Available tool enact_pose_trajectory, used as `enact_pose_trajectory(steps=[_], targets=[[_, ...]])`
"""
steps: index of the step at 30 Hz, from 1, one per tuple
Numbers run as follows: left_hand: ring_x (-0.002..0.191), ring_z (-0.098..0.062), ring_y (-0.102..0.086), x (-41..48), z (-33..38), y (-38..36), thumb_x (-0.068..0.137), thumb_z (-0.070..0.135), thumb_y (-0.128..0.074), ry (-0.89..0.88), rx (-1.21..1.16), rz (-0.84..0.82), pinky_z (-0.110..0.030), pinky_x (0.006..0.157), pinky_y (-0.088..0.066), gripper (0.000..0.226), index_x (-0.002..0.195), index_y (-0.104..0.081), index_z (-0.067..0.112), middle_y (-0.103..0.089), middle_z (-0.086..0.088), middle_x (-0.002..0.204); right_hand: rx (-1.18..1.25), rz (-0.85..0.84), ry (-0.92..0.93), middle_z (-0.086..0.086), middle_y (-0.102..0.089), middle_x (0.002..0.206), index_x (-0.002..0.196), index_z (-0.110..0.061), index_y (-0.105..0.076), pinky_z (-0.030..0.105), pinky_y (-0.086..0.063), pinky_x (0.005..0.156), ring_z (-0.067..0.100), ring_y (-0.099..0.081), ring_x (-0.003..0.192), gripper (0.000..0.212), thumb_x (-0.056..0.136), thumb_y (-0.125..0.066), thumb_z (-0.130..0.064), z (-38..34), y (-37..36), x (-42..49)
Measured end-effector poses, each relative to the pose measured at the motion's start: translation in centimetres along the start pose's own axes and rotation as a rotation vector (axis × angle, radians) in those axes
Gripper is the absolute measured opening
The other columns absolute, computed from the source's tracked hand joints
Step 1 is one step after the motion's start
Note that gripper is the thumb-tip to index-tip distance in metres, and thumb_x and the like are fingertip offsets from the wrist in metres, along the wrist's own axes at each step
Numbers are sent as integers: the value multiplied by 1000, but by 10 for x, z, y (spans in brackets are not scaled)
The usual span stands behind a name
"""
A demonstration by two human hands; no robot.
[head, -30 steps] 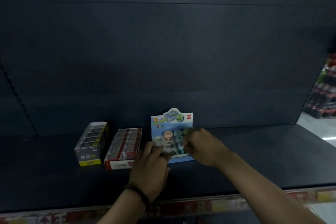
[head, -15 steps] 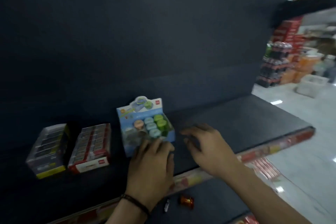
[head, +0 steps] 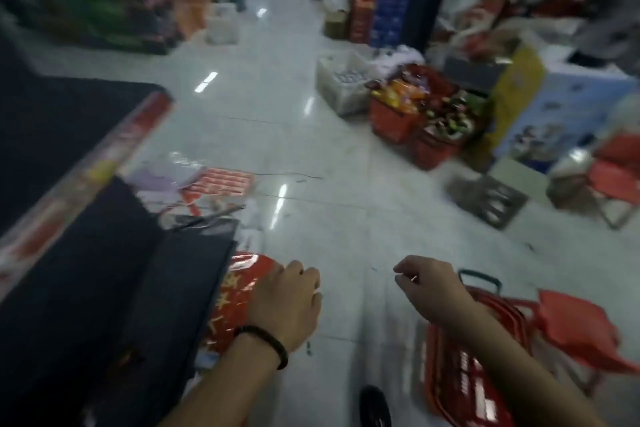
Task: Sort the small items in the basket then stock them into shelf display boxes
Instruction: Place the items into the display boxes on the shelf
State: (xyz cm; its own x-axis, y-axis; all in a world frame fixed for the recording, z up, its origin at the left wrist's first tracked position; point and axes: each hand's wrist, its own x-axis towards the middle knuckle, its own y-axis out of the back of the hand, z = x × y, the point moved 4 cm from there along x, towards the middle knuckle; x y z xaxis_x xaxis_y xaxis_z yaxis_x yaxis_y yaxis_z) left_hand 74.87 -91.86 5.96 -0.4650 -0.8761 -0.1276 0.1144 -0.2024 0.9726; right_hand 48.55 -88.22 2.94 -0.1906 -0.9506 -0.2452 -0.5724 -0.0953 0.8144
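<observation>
Hovering right fingers [head: 406, 270] beside red basket [head: 446, 371]

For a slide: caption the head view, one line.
Left hand and right hand hover above the pale floor, beside a red basket.

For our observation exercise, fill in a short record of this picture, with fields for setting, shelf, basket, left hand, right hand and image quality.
setting: shop aisle with a pale tiled floor
shelf: dark, at the left
basket: red, at the lower right, beneath the right forearm
left hand: in the air beside the shelf, fingers loosely curled, nothing seen in it
right hand: in the air above the basket, fingers curled; blur hides whether it holds anything
image quality: heavily motion-blurred
</observation>
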Motion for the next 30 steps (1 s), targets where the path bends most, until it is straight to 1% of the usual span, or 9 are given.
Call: enact_pose_trajectory(steps=[3,6,9,14,19,22,25,27,30], targets=[[107,-20,-59,47,77,-38,100,47,-50,-151,28,-122,-38,89,-53,24,119,-60,35,-57,9,119,59,71,-257,-10,-75,91,97,-32,-75,22,-44,72,13,-72,88,12,92,-66,-38,119,19,-27],[113,-20,-54,93,151,-77,100,47,-51,-260,53,-213,-36,92,-51,34,132,-54,35,-50,8,129,112,136,-472,1,-79,93,98,-19,-79,23,-41,71,21,-74,90,10,92,-73,-26,220,28,-56],[118,-20,-50,140,216,-125,101,45,-51,-341,106,-319,-34,95,-50,37,137,-49,37,-44,8,133,189,148,-633,-1,-79,96,102,-20,-78,26,-48,75,19,-73,90,13,91,-72,-23,314,24,-65],[135,-20,-40,223,301,-243,99,47,-56,-405,119,-463,-34,102,-49,46,143,-46,40,-31,7,151,328,102,-814,-8,-73,89,95,-29,-70,42,-63,78,11,-69,81,8,91,-67,-35,466,-25,-36],[145,-24,-26,296,346,-391,100,31,-56,-405,29,-573,-34,111,-44,59,154,-37,41,-15,0,165,321,73,-841,1,-72,107,108,-23,-72,27,-50,84,22,-69,99,19,91,-73,-31,572,-94,42],[156,-26,-7,328,353,-479,100,32,-60,-343,-3,-635,-41,122,-33,73,160,-21,46,4,0,172,341,19,-884,8,-60,123,121,-20,-69,34,-50,98,30,-64,109,33,89,-74,-28,629,-159,91],[159,-27,8,359,359,-567,87,43,-80,-288,-49,-651,-47,125,-27,119,162,12,44,29,3,169,334,-12,-888,11,-51,130,129,-22,-64,40,-52,101,37,-63,113,40,91,-73,-28,680,-223,143],[158,-27,12,377,359,-620,75,53,-88,-256,-79,-620,-50,125,-25,142,158,27,43,38,6,165,295,-56,-870,12,-43,145,140,-28,-57,45,-52,105,39,-60,123,49,93,-69,-30,712,-268,178],[159,-28,10,393,355,-680,73,57,-88,-201,-150,-536,-52,125,-24,144,156,29,40,36,6,166,266,-57,-851,10,-40,150,145,-32,-49,50,-50,109,40,-54,133,53,94,-66,-34,756,-329,225]])
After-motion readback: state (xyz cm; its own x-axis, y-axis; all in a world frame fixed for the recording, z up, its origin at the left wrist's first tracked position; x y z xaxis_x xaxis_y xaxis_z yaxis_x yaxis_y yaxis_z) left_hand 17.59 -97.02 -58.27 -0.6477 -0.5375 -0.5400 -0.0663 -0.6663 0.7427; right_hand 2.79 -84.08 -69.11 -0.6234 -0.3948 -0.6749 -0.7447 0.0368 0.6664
